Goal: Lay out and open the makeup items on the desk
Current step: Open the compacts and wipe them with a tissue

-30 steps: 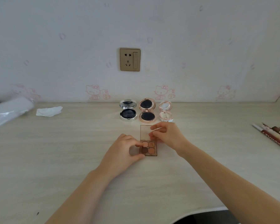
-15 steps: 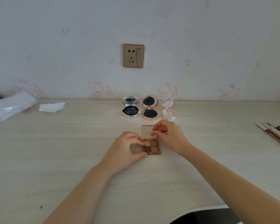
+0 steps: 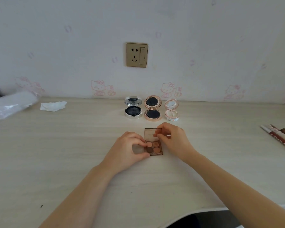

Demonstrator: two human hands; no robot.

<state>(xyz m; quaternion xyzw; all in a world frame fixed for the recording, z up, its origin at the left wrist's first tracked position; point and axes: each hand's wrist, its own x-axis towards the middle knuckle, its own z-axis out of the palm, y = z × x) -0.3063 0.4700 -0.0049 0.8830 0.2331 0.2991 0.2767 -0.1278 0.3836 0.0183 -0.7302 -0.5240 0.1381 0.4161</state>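
A small eyeshadow palette (image 3: 155,148) with brown and peach pans lies open at the middle of the desk (image 3: 72,145), its clear lid tilted back. My left hand (image 3: 128,150) pinches the palette's left edge between fingers and thumb. My right hand (image 3: 173,139) pinches the clear lid near its right side. Behind the palette stand three open round compacts in a row: a silver one (image 3: 133,111), a rose-gold one (image 3: 152,112) and a small pink floral one (image 3: 171,112).
Several lip product tubes (image 3: 281,137) lie at the desk's right edge. A crumpled tissue (image 3: 53,106) and a clear plastic package (image 3: 10,104) sit at the back left. A gold wall socket (image 3: 136,54) is on the wall behind.
Both hands stay on the palette with hardly any movement. The view has tilted down slightly, so everything sits a little higher in the frame.
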